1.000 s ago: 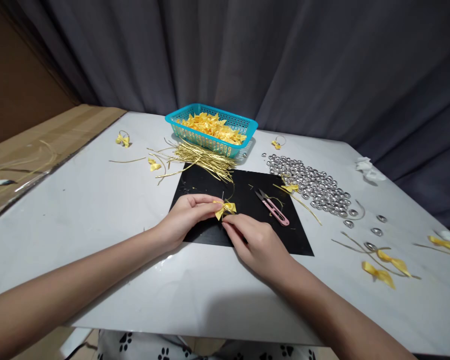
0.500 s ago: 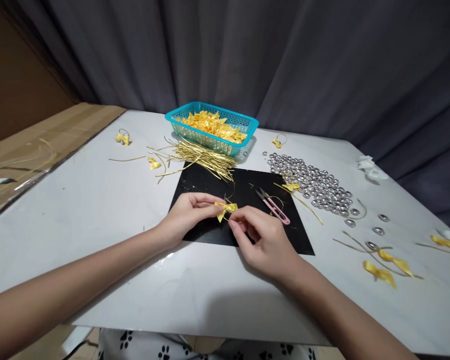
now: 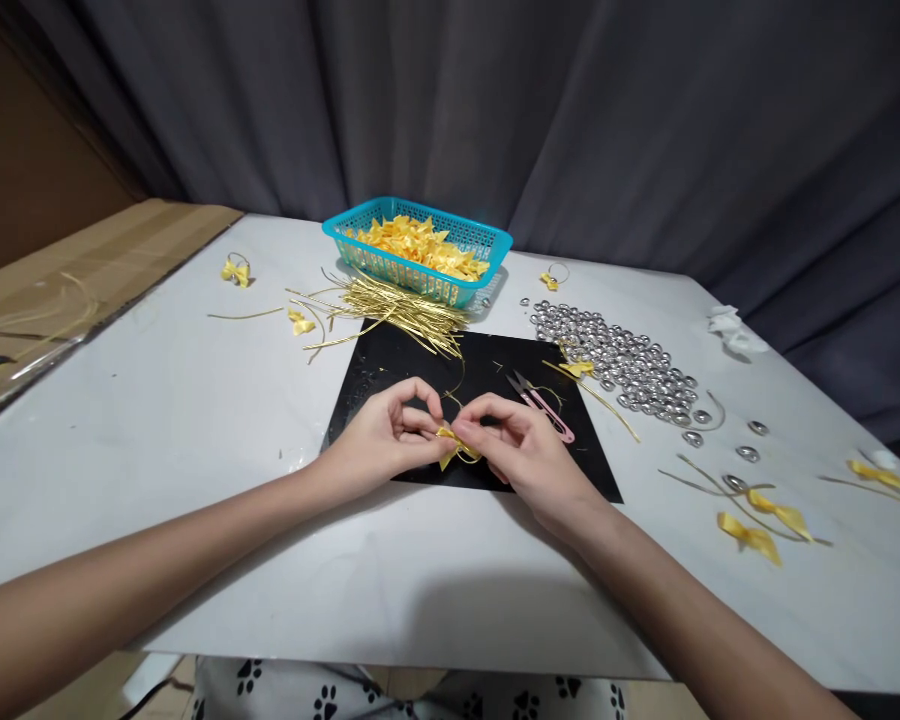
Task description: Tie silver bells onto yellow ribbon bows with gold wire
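Note:
Over the black mat (image 3: 412,375), my left hand (image 3: 386,430) pinches the left side of a yellow ribbon bow (image 3: 447,460). My right hand (image 3: 521,440) is closed at the bow's right side, its thumb and forefinger together on it. A gold wire shows as a thin loop below the bow, and a strand rises above my fingertips. The fingers cover much of the bow's middle. Just beyond my right hand lie pink-handled thread snips (image 3: 544,408) on the mat.
A teal basket (image 3: 337,240) of yellow bows stands at the back, with a bundle of gold wires (image 3: 401,315) before it. Silver beads (image 3: 615,355) spread to the right. Loose bows (image 3: 750,538) and wires lie at both sides. A grey curtain (image 3: 435,100) hangs behind.
My right hand has moved up onto the bow, and the two hands are closer together. The bow is lower and more covered by fingers. The whole view has shifted slightly.

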A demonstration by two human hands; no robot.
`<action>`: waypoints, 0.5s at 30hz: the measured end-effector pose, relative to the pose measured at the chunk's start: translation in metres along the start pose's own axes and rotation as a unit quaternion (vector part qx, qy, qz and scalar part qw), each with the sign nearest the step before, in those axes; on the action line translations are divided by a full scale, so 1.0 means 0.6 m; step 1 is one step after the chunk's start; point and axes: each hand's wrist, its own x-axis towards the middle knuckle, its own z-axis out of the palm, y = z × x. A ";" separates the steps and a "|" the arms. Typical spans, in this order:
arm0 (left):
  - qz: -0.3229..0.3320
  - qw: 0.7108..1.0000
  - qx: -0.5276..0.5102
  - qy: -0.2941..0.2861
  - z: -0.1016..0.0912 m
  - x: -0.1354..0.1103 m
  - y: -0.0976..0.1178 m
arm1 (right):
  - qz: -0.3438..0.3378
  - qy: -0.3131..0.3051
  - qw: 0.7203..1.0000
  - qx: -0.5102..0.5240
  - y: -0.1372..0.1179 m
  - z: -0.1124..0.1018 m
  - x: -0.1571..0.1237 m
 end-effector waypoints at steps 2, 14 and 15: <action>0.011 1.000 0.001 -0.008 0.001 -0.001 -0.002 | -0.035 0.003 0.999 -0.022 0.000 0.002 0.000; 0.024 1.000 0.010 -0.008 0.002 -0.004 -0.006 | -0.068 0.049 0.995 -0.049 0.005 0.005 0.001; 0.028 1.000 0.012 -0.007 0.002 -0.005 -0.005 | -0.062 0.033 0.996 -0.059 0.004 0.003 0.002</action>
